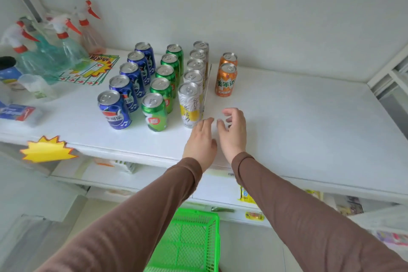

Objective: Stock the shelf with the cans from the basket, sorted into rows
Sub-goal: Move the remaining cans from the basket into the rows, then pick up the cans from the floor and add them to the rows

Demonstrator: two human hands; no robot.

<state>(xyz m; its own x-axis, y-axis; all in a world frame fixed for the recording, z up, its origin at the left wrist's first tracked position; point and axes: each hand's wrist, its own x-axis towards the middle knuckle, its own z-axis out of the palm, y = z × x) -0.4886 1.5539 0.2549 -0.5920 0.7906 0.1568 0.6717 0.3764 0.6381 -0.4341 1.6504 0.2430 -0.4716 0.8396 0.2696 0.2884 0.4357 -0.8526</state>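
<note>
On the white shelf (298,117) the cans stand upright in 4 rows running front to back: 5 blue cans (114,110) on the left, 5 green cans (154,112) beside them, 5 silver-and-yellow cans (190,105) next, and just 2 orange cans (227,79) at the right, set apart from the silver row by a thin clear divider (207,86). Both arms in brown sleeves (287,205) are up over the shelf front, right in front of the orange row's open stretch. The left hand (202,143) is flat and loose, fingers spread, holding nothing, its fingertips near the foot of the front silver can. The right hand (234,131) is cupped half open, fingers curled, empty too. Below, the green basket (189,240) sits on the floor between the arms. Spray bottles (66,44) crowd the shelf's far left corner.
</note>
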